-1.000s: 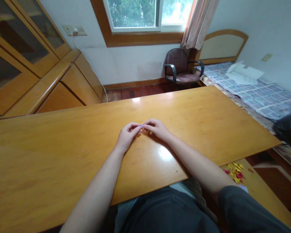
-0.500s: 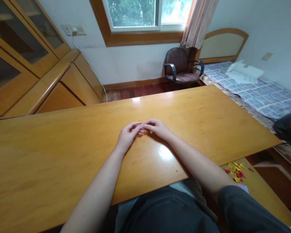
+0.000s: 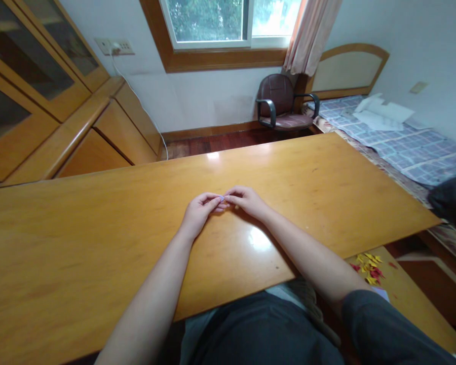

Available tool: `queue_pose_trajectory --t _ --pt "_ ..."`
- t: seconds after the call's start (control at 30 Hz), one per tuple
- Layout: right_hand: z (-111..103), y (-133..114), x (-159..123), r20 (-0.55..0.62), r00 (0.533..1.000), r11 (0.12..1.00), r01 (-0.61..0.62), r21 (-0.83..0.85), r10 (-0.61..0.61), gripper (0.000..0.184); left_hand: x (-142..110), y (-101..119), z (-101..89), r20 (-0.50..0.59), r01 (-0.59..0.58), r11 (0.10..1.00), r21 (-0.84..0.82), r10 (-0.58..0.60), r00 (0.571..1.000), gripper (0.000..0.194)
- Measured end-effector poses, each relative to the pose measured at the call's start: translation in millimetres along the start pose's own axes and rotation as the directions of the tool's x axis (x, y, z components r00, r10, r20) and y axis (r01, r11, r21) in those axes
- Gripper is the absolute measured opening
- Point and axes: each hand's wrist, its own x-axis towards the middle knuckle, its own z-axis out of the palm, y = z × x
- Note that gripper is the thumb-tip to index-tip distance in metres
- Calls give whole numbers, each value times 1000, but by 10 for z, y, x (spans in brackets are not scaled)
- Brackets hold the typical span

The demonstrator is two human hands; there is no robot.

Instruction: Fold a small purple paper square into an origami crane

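Note:
Between the fingertips of both hands is a small piece of folded purple paper (image 3: 222,198), mostly covered by the fingers. My left hand (image 3: 201,212) pinches it from the left, thumb on the near side. From the right, my right hand (image 3: 247,201) grips it between thumb and forefinger. Both hands are over the middle of the wooden table (image 3: 99,238), close to its surface. The exact shape of the paper is too small to make out.
At the lower right, a lower wooden surface (image 3: 414,304) bears several yellow and red folded-paper pieces (image 3: 372,268) and a pale purple sheet (image 3: 381,293). Beyond the table are a brown armchair (image 3: 277,101), a bed (image 3: 421,147) with white papers (image 3: 387,114), and a wooden cabinet (image 3: 110,126).
The purple paper shows less between the fingertips than before. My left fingers have shifted very slightly; both hands keep their place over the table.

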Motion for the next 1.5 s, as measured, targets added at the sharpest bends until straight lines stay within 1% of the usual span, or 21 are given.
queue_pose_trajectory --t 0.2,0.43,0.63,0.73,0.87,1.03,1.5 --pt "-4 21 3 -10 1000 999 12 -49 -12 22 13 -26 -21 5 24 999 -24 -24 1000 39" --pt "6 28 4 -17 999 997 27 -75 -29 21 8 -20 -3 -9 22 1000 -22 -23 1000 37" --pt "19 -9 -6 -10 1000 997 7 -75 -8 24 1 13 22 -59 1 1000 5 -1 998 40" --pt "30 15 -4 -22 1000 998 -7 -59 5 24 -2 24 34 -67 -13 1000 24 15 998 41" --pt "47 57 4 -40 999 996 -19 -89 16 25 -10 36 51 -68 -21 998 60 25 997 42" --pt "54 28 -13 -56 998 991 -5 -132 -3 21 -20 44 63 -72 -28 997 65 32 997 42" --pt "54 40 -3 -46 999 992 -6 -129 0 18 -25 53 70 -77 -7 999 45 10 997 39"
